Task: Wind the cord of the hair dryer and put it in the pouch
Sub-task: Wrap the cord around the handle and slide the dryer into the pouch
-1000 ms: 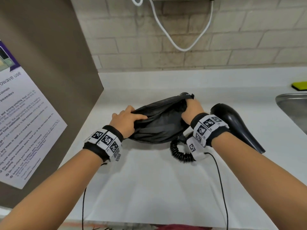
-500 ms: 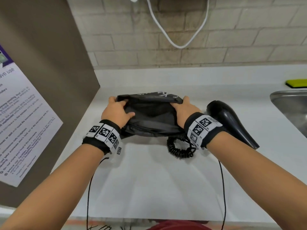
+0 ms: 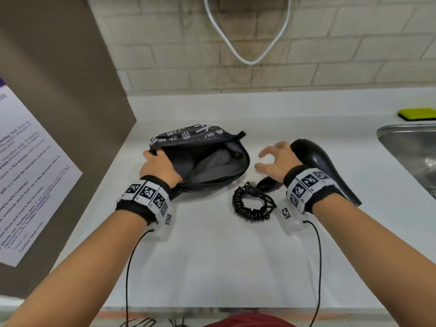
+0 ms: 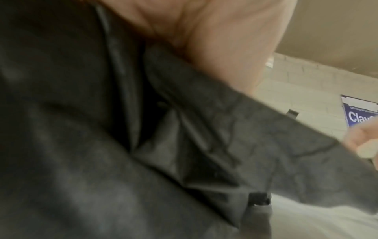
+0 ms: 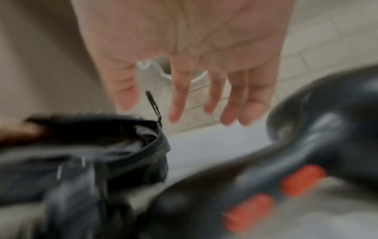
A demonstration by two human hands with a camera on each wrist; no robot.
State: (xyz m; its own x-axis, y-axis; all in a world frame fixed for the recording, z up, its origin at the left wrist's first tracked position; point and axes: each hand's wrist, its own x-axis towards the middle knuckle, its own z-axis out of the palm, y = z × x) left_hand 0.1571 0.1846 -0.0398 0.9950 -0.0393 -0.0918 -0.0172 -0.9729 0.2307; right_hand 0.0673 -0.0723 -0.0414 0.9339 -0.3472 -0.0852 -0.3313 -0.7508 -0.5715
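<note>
A black pouch (image 3: 207, 159) with white lettering lies unzipped on the white counter (image 3: 212, 256), its grey lining showing. My left hand (image 3: 158, 164) grips the pouch's left rim, and the fabric (image 4: 184, 145) fills the left wrist view. To the right lies the black hair dryer (image 3: 320, 166), with red switches on its handle (image 5: 302, 179). Its coiled cord (image 3: 250, 206) is bunched in front of it, plug on top. My right hand (image 3: 273, 161) hovers between pouch and dryer, fingers (image 5: 235, 103) spread and holding nothing.
A brown panel (image 3: 59, 114) with a printed notice (image 3: 28, 173) walls off the left. A steel sink (image 3: 410, 152) sits at the right, a yellow sponge (image 3: 417, 113) behind it. A white cable (image 3: 250, 60) hangs on the brick wall.
My right hand let go of the pouch's right rim and moved right toward the dryer. The pouch now lies wider open. My left hand kept its grip.
</note>
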